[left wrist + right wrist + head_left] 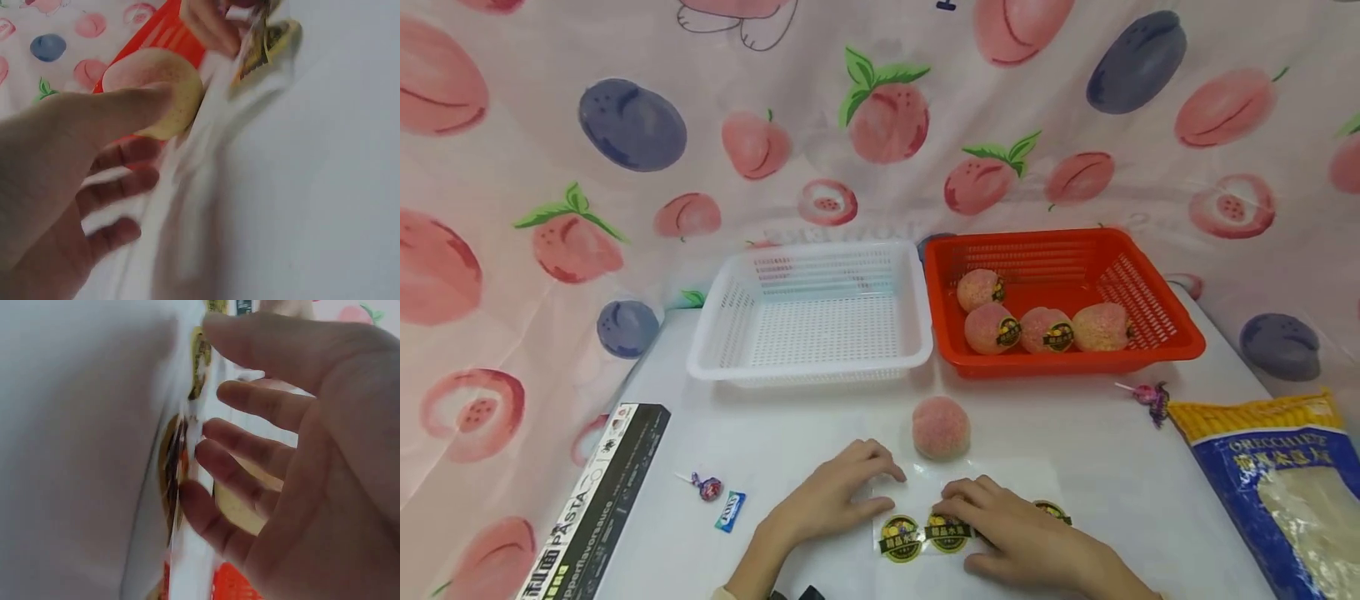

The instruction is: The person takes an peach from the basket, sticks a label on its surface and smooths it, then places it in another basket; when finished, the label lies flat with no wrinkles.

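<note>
A pink peach sits on the white table just beyond both hands. In front of it lies a clear sheet bearing round black-and-gold stickers, several of them in view. My left hand is at the sheet's left side, fingers loosely bent and thumb apart, holding nothing. In the left wrist view its thumb overlaps the peach. My right hand is over the sheet, its fingertips right at one sticker and partly covering it. The right wrist view shows its fingers spread and relaxed beside the stickers.
Behind stand a white plastic basket and a red basket with several stickered peaches. Lollipops, a small blue candy, a black-and-white pasta box and a pasta bag lie around the sides.
</note>
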`<state>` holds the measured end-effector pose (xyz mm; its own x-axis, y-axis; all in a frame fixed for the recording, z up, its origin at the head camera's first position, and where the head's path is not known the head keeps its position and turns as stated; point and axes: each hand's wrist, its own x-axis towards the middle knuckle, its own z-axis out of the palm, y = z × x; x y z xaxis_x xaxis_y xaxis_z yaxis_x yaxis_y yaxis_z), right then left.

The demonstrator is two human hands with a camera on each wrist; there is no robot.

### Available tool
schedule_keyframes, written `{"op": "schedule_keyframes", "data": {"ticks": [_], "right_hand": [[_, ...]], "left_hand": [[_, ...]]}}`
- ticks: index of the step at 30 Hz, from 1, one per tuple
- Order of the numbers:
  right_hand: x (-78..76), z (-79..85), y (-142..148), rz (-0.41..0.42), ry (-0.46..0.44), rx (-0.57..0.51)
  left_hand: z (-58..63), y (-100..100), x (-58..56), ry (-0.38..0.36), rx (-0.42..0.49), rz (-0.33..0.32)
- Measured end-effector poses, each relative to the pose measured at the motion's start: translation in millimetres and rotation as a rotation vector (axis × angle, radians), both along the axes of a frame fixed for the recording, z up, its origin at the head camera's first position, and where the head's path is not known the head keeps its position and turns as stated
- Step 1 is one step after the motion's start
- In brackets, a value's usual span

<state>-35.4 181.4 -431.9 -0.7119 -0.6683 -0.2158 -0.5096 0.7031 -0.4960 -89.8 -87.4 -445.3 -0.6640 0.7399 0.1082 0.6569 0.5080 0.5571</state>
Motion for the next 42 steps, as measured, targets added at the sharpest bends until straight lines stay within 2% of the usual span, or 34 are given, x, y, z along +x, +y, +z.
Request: {"op": "schedule_keyframes", "data": {"ticks": [4, 5, 7, 10, 14, 19, 22, 27, 31, 35, 38, 42], "right_hand": [[-0.3, -2.8, 5, -0.092, -0.103, 0.066], [-1.4, -3.4, 6, -0.109, -0.124, 0.067], [-4.4, -4.7, 8, -0.112, -0.128, 0.042], [-7.9, -5.7, 13, -0.065, -0.094, -0.012], [-11.1, -5.6, 21, -0.028, -0.111, -0.059], [-15.4, -7.0, 25, 0.005, -0.164, -0.094], [-17.1, -7.1, 24, 0.039, -0.155, -0.097], [-18.2, -1.8, 13, 0.106, -0.094, -0.127], [-16.2, 0.0, 0, 0.116, -0.026, -0.170], [-13.9, -2.1, -10, 0.062, 0.083, -0.221], [-12.7, -5.0, -15, 0.031, 0.166, -0.250], [-12.2, -7.2, -17, 0.013, 0.219, -0.263]], "left_hand": [[3.3, -11, -0.7, -0.110, -0.088, 0.237], [3.9, -12, -0.3, -0.149, -0.108, 0.273], [4.9, -11, -0.3, -0.245, -0.114, 0.297], [3.6, -7, -1.2, -0.440, -0.046, 0.229], [-2.2, -2, -4.1, -0.707, 0.078, 0.113], [-10.7, 1, -4.7, -0.902, 0.214, 0.081], [-15.1, 4, -3.2, -0.946, 0.298, 0.088], [-18.0, 12, 0.1, -0.983, 0.440, 0.177], [-14.9, 16, 2.0, -0.974, 0.447, 0.228], [-13.6, 17, 1.9, -0.965, 0.434, 0.210], [-15.9, 17, 1.5, -0.965, 0.457, 0.182], [-20.2, 18, 2.0, -0.974, 0.502, 0.168]]}}
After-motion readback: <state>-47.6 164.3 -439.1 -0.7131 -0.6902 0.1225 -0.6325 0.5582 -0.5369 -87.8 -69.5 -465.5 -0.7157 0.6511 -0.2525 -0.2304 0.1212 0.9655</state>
